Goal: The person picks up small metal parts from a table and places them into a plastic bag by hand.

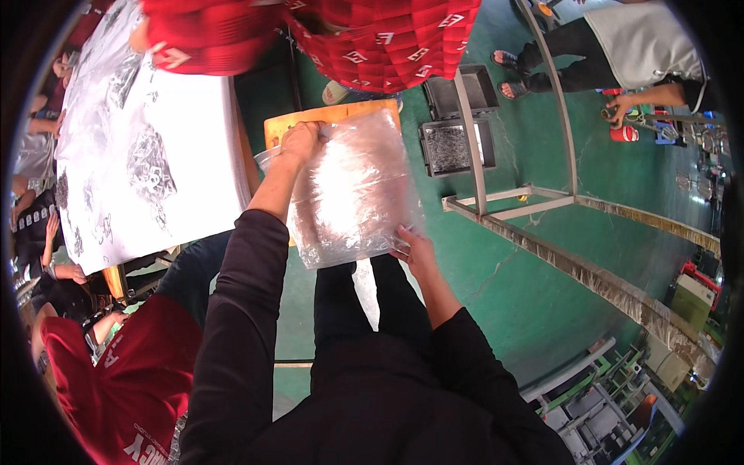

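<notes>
A clear, shiny plastic bag [353, 186], or a stack of such bags, lies flat in front of me. It covers much of a yellow-orange wooden board or stool top [341, 111]. At the bag's far left corner, my left hand [302, 142] is closed on the plastic. My right hand [418, 252] pinches the near right edge, thumb on top. Glare whitens the middle of the bag, so I cannot tell whether anything is inside. Between my arms, my dark-trousered legs show below the bag's near edge.
At left stands a white-covered table [201, 147] with small dark parts and plastic on it. Workers sit around it, one in a red top [132, 380]. A person in red [387, 39] is just ahead. Black crates [459, 146] and a metal frame [542, 205] stand at right.
</notes>
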